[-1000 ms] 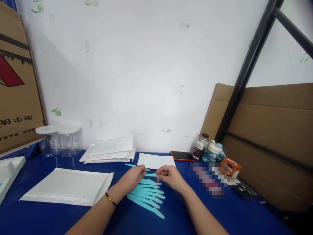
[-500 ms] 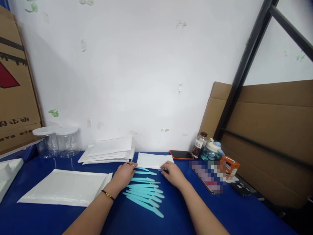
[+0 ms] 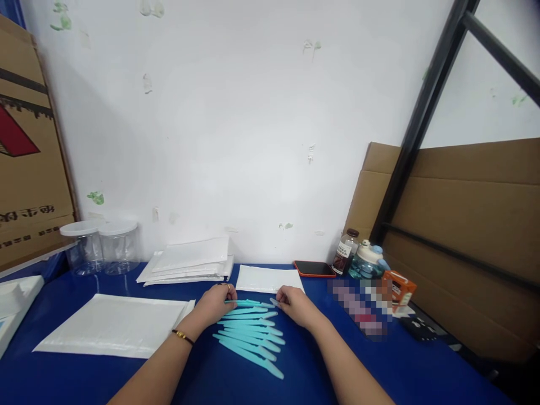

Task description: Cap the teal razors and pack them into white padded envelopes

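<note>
Several teal eyebrow razors (image 3: 248,334) with pale, clear-looking covered tips lie in a loose fan on the blue table. My left hand (image 3: 219,304) pinches the handle end of a razor at the far side of the fan. At the opposite end, the fingers of my right hand (image 3: 291,304) close on a pale, translucent razor tip. Just beyond both hands lies a small white padded envelope (image 3: 268,279), flat and apart from the fingers. A larger white padded envelope (image 3: 113,326) rests to the left of my left forearm.
White envelopes (image 3: 189,261) are stacked at the back left, beside two clear lidded jars (image 3: 120,250). On the right are a phone with an orange edge (image 3: 314,269), a brown-capped bottle (image 3: 343,251), a water bottle (image 3: 366,261) and an orange box (image 3: 399,289). A wall stands behind.
My hands have left the small envelope's near edge and come slightly closer, onto the far razors. Those razors now lie nearer the rest of the fan.
</note>
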A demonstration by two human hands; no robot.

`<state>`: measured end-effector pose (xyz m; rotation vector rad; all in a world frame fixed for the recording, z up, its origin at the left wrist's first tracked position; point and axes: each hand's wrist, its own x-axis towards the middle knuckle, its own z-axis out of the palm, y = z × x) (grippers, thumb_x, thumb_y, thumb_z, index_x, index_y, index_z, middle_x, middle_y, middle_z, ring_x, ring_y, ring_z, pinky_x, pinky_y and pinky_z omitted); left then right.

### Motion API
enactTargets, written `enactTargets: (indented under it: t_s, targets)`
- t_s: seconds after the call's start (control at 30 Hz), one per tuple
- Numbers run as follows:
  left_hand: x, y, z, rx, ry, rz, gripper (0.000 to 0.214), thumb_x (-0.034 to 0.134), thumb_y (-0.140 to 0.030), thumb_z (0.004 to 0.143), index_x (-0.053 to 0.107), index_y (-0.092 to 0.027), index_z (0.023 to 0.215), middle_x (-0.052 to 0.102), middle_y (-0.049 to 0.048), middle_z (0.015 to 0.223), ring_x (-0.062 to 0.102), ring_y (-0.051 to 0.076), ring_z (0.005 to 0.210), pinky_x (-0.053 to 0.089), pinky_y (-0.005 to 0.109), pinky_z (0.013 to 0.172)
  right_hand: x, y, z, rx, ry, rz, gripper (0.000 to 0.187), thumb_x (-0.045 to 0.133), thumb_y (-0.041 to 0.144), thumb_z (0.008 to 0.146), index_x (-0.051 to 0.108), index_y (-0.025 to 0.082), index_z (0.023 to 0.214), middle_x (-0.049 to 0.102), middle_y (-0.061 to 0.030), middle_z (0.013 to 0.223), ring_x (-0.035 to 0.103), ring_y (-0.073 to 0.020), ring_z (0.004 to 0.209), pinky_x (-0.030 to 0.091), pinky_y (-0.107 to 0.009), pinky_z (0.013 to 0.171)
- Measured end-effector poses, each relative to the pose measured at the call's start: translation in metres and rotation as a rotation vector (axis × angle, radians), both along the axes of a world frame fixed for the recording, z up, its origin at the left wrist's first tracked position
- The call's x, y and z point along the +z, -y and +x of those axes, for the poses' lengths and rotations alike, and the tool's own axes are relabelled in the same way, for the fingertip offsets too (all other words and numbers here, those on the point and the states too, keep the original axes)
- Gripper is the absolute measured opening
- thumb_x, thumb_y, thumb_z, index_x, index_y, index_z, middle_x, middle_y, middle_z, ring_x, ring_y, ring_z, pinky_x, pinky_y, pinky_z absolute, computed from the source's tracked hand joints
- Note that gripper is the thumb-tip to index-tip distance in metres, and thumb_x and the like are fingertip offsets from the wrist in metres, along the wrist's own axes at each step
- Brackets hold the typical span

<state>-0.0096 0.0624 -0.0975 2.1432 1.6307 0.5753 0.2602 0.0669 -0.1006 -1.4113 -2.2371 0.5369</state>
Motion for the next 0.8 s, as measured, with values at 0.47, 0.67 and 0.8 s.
enactTargets:
  t_s: [0.47, 0.67, 0.8]
  targets:
    - [0.010, -0.001, 0.008, -0.085, 0.342, -0.059, 0.024, 0.052, -0.039, 0.070, 0.055, -0.016, 0.074, 0.049, -0.0041, 0.061, 0.044, 0.010, 0.058, 0.034, 0.020, 0.054, 0.013, 0.008, -0.014, 0.053, -0.379, -0.008, 0.010, 0.047, 0.022, 0.080, 0.055, 0.018, 0.082, 0.057, 0.0011, 0.067, 0.053, -0.0118, 0.060, 0.039, -0.021, 0.056]
    - [0.020, 0.010, 0.017, -0.085, 0.293, -0.026, 0.024, 0.052, -0.039, 0.071, 0.057, -0.016, 0.073, 0.054, -0.0026, 0.064, 0.047, 0.012, 0.062, 0.035, 0.022, 0.058, 0.015, 0.015, -0.020, 0.074, -0.362, 0.010, 0.012, 0.048, 0.023, 0.079, 0.058, 0.018, 0.082, 0.059, 0.0007, 0.069, 0.052, -0.0115, 0.060, 0.038, -0.021, 0.055]
    - [0.018, 0.010, 0.020, -0.096, 0.288, -0.005, 0.022, 0.050, -0.037, 0.072, 0.058, -0.017, 0.073, 0.057, -0.0012, 0.067, 0.050, 0.014, 0.065, 0.037, 0.022, 0.061, 0.014, 0.015, -0.020, 0.092, -0.372, 0.000, 0.012, 0.048, 0.021, 0.078, 0.059, 0.018, 0.081, 0.059, 0.0010, 0.067, 0.052, -0.0115, 0.059, 0.038, -0.021, 0.055]
